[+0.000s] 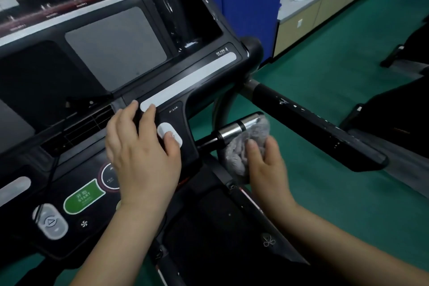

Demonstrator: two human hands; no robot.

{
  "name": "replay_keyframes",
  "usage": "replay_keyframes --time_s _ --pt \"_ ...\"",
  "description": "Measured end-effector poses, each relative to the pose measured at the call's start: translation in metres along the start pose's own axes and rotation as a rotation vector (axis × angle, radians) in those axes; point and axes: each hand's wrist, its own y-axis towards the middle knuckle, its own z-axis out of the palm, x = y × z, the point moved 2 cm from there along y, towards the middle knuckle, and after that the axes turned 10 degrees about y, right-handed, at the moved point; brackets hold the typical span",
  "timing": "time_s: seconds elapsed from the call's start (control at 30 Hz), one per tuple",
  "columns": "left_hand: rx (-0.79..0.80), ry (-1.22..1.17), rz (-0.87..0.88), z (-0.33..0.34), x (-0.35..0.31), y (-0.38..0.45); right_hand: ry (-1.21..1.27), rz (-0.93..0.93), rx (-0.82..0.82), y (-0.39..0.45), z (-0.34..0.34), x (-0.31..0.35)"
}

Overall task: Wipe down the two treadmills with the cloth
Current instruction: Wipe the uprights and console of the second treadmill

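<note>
The black treadmill console fills the left and centre of the head view. My left hand rests flat on the console, its straight fingers reaching the white strip and the white oval button. My right hand grips a bunched grey cloth and holds it against the chrome pulse-sensor grip that sticks out to the right of the console. The black side handrail runs beyond the cloth toward the lower right.
A green START button and a grey rocker button lie on the lower console. The running deck lies below my arms. Green floor spreads to the right, with a low cabinet and another dark machine at the right edge.
</note>
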Motion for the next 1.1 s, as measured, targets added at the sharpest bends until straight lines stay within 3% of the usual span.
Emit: replay_keyframes --time_s 0.13,0.3,0.43,0.53,0.7,0.77,0.93,1.1 --pt "-0.038 -0.017 -0.003 -0.001 -0.014 0.017 -0.209 -0.329 0.058 0.038 -0.002 0.046" --pt "-0.060 0.026 -0.014 0.005 -0.027 0.059 -0.249 -0.501 0.197 0.107 0.031 0.105" --pt "-0.051 0.123 -0.041 0.014 -0.033 0.076 -0.679 -0.809 0.267 0.164 0.080 0.116" --pt "-0.080 0.170 -0.079 0.017 -0.037 0.080 -0.896 -0.912 0.410 0.172 0.115 0.106" --pt "-0.097 0.203 -0.169 0.021 -0.044 0.088 -0.844 -0.998 0.669 0.163 0.111 0.106" --pt "-0.094 0.210 -0.195 0.021 -0.045 0.090 -0.863 -0.981 0.676 0.183 0.097 0.110" --pt "-0.102 0.250 -0.205 0.023 -0.048 0.088 -0.774 -0.994 0.505 0.211 0.079 0.110" --pt "-0.102 0.249 -0.217 0.022 -0.050 0.086 -0.531 -1.183 0.709 0.178 0.070 0.083"
